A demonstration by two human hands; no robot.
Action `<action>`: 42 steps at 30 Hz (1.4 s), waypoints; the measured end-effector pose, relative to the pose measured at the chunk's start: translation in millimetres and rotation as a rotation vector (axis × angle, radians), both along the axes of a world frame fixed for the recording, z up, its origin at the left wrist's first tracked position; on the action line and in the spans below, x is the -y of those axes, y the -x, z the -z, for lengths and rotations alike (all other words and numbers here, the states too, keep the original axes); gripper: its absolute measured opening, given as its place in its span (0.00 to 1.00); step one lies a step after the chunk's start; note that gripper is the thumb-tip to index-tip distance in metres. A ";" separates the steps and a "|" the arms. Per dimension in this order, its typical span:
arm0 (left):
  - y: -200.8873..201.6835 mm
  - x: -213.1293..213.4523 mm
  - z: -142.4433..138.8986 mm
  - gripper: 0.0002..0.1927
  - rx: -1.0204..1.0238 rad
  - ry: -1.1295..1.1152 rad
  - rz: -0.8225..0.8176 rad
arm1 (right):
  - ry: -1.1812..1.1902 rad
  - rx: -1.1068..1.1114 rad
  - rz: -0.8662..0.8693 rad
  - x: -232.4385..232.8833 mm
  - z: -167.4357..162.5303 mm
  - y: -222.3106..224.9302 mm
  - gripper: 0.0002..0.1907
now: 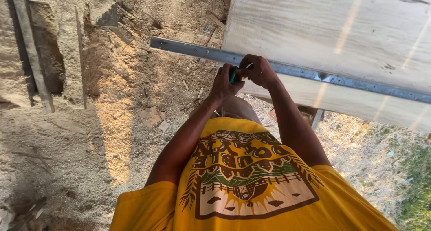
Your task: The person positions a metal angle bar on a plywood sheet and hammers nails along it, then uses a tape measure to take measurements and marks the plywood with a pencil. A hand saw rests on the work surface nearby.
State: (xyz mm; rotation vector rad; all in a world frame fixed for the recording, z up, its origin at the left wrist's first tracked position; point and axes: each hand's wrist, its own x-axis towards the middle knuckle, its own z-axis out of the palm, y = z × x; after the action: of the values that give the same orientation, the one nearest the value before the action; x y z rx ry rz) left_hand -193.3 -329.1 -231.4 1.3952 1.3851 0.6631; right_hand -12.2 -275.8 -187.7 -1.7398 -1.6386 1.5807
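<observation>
Both my hands meet at the near edge of a pale wooden board (341, 29). My left hand (226, 84) is closed around a small green tool (234, 75). My right hand (259, 71) is curled over the tool from the other side and pinches a thin white piece at its top. Both hands sit right against a long grey metal bar (188, 48) that lies slanted across the board and sticks out past its left edge. What kind of tool it is cannot be told, since my fingers hide most of it.
Sawdust and wood scraps cover the ground (112, 123) to the left. Timber planks (31, 51) lie at the far left. A support leg (317, 118) shows under the board, and dry grass (404, 177) is at the right. My yellow printed shirt (251, 186) fills the bottom.
</observation>
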 end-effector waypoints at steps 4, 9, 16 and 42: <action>24.7 25.4 -4.5 0.29 0.056 0.304 -0.043 | -0.117 -0.013 0.096 12.7 10.6 9.8 0.10; 61.3 69.9 28.5 0.31 -0.193 0.405 -0.016 | -0.194 -0.231 0.509 -4.1 5.5 1.5 0.12; 59.2 102.0 57.3 0.30 -0.139 0.401 -0.109 | -0.186 -0.194 0.502 30.1 11.6 21.6 0.12; 7.9 19.9 53.8 0.44 -0.421 0.724 -0.190 | -0.169 0.172 0.298 62.3 58.3 39.1 0.23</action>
State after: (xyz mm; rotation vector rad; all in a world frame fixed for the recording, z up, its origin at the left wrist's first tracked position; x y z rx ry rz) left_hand -201.3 -349.0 -285.2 0.8414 1.8589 -0.0544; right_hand -51.4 -338.1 -246.0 -1.9645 -1.4525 1.1547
